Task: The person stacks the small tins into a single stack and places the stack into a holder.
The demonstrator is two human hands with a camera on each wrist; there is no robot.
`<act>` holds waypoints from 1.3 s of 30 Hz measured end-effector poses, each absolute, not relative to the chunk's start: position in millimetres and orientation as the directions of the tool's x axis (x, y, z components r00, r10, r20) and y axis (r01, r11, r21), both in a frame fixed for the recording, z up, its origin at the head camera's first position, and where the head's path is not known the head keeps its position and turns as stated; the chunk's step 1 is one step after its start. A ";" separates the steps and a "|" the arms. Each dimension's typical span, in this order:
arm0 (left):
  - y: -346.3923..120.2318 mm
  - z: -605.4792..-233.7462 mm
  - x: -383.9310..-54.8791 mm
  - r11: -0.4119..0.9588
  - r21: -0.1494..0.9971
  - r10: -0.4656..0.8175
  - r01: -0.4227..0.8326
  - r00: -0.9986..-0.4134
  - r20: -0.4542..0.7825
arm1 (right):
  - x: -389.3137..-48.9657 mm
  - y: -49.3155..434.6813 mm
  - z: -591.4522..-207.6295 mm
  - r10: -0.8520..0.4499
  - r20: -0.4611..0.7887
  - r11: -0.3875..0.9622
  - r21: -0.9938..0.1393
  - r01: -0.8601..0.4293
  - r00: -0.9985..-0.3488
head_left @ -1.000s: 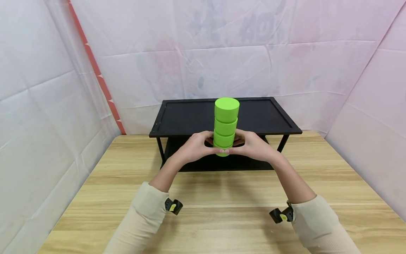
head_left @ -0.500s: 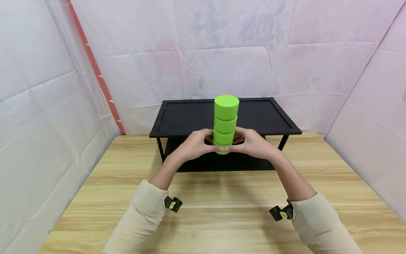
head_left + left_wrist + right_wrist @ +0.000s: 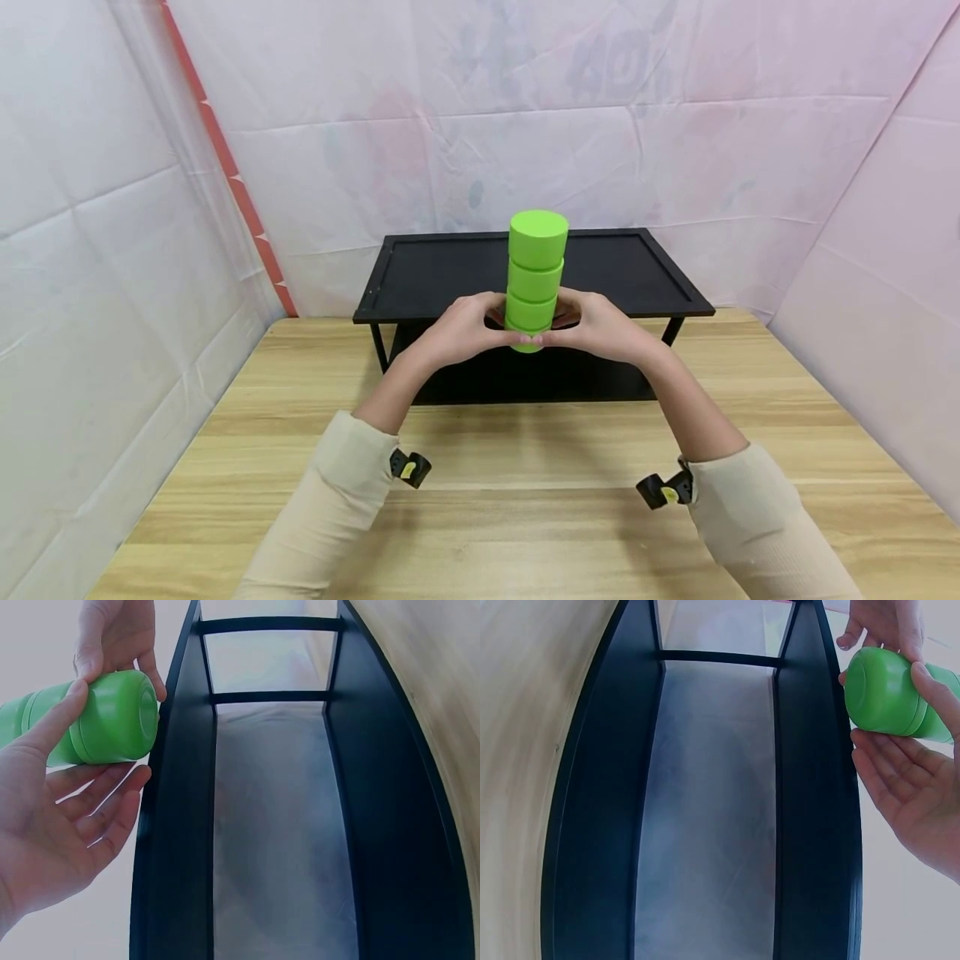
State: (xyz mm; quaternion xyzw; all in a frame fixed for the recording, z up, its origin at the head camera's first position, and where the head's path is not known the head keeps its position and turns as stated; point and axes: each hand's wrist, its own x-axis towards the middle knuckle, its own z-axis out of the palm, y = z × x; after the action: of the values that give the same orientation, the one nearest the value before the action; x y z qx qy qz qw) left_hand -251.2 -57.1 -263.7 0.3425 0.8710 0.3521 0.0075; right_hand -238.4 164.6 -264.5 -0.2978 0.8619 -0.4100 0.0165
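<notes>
A bright green cylinder (image 3: 534,283) with grooves round its side stands upright between my two hands, slightly wider at its top in the head view. My left hand (image 3: 467,327) grips its lower part from the left, thumb in front and fingers around behind. From the right my right hand (image 3: 603,327) holds it the same way, and the thumb tips meet at the front. Seen from the left wrist, the rounded bottom of the cylinder (image 3: 124,720) is close to the upper board of a black rack (image 3: 180,847); whether they touch I cannot tell.
The black two-tier rack (image 3: 442,279) stands on thin legs at the back of a light wood table (image 3: 480,533). White sheeting (image 3: 300,192) hangs behind and on both sides. A small black camera mount (image 3: 411,468) sits on each sleeve cuff.
Both hands have risen slightly in the head view, lifting the green cylinder with them. The grip looks the same, and the rack has not moved.
</notes>
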 end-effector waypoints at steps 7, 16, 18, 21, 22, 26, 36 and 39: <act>-55.4 -261.3 -255.7 0.526 0.620 0.602 0.582 -0.770 0.212 | -241.8 166.6 -260.3 -0.522 0.200 0.497 -0.719 -0.486 -0.829; -54.9 -257.8 -258.9 0.531 0.617 0.596 0.581 -0.773 0.215 | -246.4 167.6 -255.3 -0.535 0.180 0.492 -0.728 -0.478 -0.825; -55.4 -257.2 -259.0 0.533 0.617 0.594 0.579 -0.775 0.214 | -247.5 167.3 -254.7 -0.539 0.177 0.487 -0.732 -0.476 -0.824; -56.0 -256.4 -259.2 0.534 0.617 0.591 0.579 -0.777 0.218 | -248.3 166.6 -253.0 -0.542 0.176 0.481 -0.736 -0.476 -0.821; -56.2 -256.1 -259.3 0.535 0.615 0.590 0.579 -0.777 0.218 | -248.5 166.3 -252.4 -0.543 0.177 0.481 -0.736 -0.476 -0.821; -56.3 -253.8 -260.1 0.532 0.612 0.595 0.586 -0.772 0.222 | -249.6 165.9 -250.1 -0.542 0.177 0.482 -0.735 -0.477 -0.821; -55.8 -247.6 -264.7 0.526 0.612 0.601 0.591 -0.767 0.224 | -254.9 166.4 -244.9 -0.534 0.171 0.493 -0.733 -0.469 -0.828; -55.6 -246.8 -266.6 0.524 0.616 0.598 0.588 -0.769 0.226 | -256.5 166.3 -243.6 -0.539 0.178 0.487 -0.732 -0.476 -0.823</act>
State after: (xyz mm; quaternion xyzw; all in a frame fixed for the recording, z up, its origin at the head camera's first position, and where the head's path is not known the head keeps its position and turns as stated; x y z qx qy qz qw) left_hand -266.6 -55.6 -246.8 0.3397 0.8729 0.3501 0.0066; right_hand -256.5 166.3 -243.6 -0.2947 0.8613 -0.4121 0.0380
